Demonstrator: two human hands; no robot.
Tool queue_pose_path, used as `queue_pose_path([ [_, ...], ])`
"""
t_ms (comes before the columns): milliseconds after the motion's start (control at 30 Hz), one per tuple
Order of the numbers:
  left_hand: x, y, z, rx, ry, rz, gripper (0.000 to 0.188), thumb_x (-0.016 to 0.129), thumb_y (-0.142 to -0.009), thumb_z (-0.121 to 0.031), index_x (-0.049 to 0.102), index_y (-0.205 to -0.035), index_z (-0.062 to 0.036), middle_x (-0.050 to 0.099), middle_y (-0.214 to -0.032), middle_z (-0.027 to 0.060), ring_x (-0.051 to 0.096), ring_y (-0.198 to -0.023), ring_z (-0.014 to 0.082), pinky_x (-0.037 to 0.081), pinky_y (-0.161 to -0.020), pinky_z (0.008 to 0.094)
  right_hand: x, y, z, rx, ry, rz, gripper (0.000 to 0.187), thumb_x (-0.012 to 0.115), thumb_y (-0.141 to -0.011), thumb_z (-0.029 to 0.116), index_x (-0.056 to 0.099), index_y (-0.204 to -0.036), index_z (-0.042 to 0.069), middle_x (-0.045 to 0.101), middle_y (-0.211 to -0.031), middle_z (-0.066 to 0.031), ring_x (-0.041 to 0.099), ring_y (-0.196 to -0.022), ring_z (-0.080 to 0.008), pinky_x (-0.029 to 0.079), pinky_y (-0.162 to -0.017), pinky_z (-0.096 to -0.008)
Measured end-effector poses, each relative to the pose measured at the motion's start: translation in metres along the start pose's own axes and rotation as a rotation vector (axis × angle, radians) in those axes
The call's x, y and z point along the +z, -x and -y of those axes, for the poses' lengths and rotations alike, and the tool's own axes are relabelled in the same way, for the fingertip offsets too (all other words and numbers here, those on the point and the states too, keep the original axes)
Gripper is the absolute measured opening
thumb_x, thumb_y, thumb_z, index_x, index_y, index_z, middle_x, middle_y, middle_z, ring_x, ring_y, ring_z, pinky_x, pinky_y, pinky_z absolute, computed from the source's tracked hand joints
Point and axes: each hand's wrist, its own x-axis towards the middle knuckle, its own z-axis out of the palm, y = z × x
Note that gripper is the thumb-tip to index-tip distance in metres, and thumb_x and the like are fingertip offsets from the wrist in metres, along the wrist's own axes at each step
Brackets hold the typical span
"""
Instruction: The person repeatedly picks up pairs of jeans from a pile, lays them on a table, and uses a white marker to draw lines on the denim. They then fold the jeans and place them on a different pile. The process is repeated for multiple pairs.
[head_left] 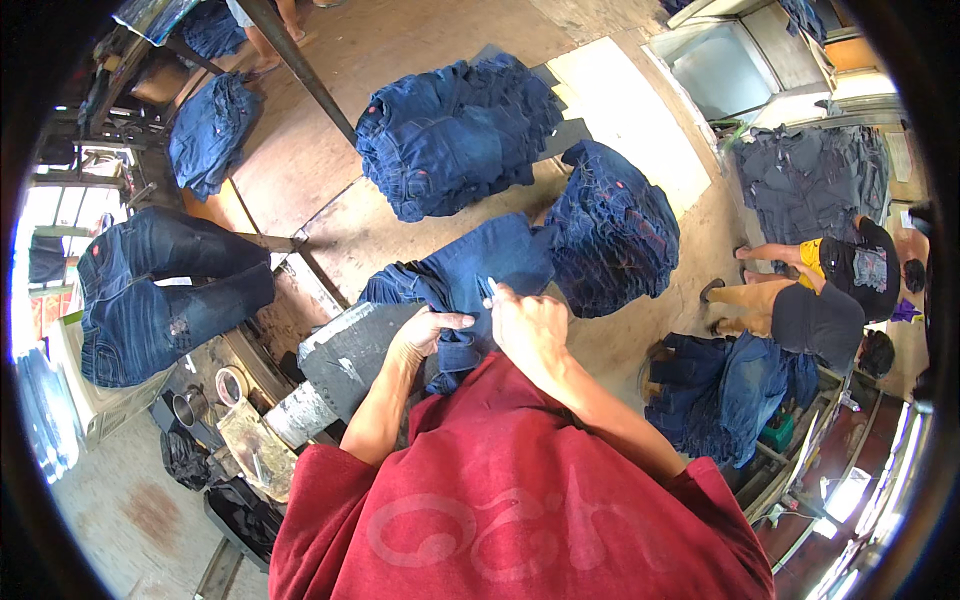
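A pair of blue jeans (pixel 497 258) lies before me, draped over a dark padded board (pixel 345 362) with a worn, white-stained end. My left hand (pixel 432 332) holds the denim near my body, thumb stretched across the cloth, the other fingers partly hidden. Close beside it, my right hand (pixel 530 328) is closed just above the jeans. A small pale tip shows at its front; whether this is a fingertip or a thin tool I cannot tell. Past the jeans, to the right, hangs a bundle of dark blue jeans (pixel 615 235) with loose threads.
A tall stack of folded jeans (pixel 455 135) stands ahead. Another pair of jeans (pixel 165 300) is spread at the left, near a tape roll (pixel 231 385) and a metal mug (pixel 188 407). More denim (pixel 725 395) is piled at the right, where two people (pixel 820 310) are.
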Motion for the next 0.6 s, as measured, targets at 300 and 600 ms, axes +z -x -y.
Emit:
queue_pose_path([
  [300, -0.01, -0.006, 0.005, -0.008, -0.02, -0.042, 0.03, 0.086, -0.079, 0.0, 0.081, -0.108, 0.0006, 0.082, -0.102, 0.0101, 0.077, -0.088, 0.0222, 0.063, -0.084, 0.0401, 0.001, -0.007, -0.013, -0.037, -0.121, 0.187, 0.019, 0.067, -0.099, 0.021, 0.078, -0.107, 0.007, 0.073, -0.065, -0.0176, 0.073, -0.055, -0.0347, 0.06, -0.053, -0.0469],
  [600, -0.007, -0.002, 0.003, -0.064, -0.047, -0.1, 0.028, 0.088, -0.082, -0.003, 0.082, -0.109, -0.0012, 0.082, -0.105, 0.0064, 0.074, -0.092, 0.0183, 0.058, -0.087, 0.0346, 0.008, -0.004, -0.022, -0.084, -0.155, 0.147, 0.025, 0.069, -0.097, 0.018, 0.077, -0.118, 0.006, 0.073, -0.065, -0.0131, 0.074, -0.054, -0.0291, 0.059, -0.051, -0.0443],
])
